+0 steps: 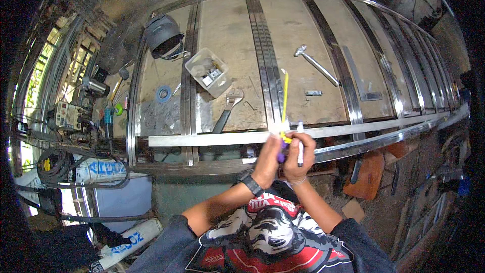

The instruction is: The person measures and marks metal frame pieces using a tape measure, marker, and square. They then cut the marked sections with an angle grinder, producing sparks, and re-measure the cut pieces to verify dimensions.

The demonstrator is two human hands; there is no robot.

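Note:
In front of my chest both hands come together over a long pale metal bar (217, 139) lying across the frame's near side. My left hand (268, 161), with a dark watch on its wrist, is closed against a purple and yellow tape measure (281, 155). From there the yellow blade (286, 93) reaches away over the table. My right hand (299, 161) is closed around a white marker with a dark end (301, 152), its fingers touching the tape measure's side. Part of the tape measure's body is hidden by my fingers.
A metal frame with crossbars (260, 40) spans the worktop. On it lie a hammer (317, 65), an adjustable wrench (230, 108), a plastic box of small parts (194, 63), a blue tape roll (163, 94), a metal square (361, 78) and a welding helmet (162, 35). Cables (58, 164) hang left.

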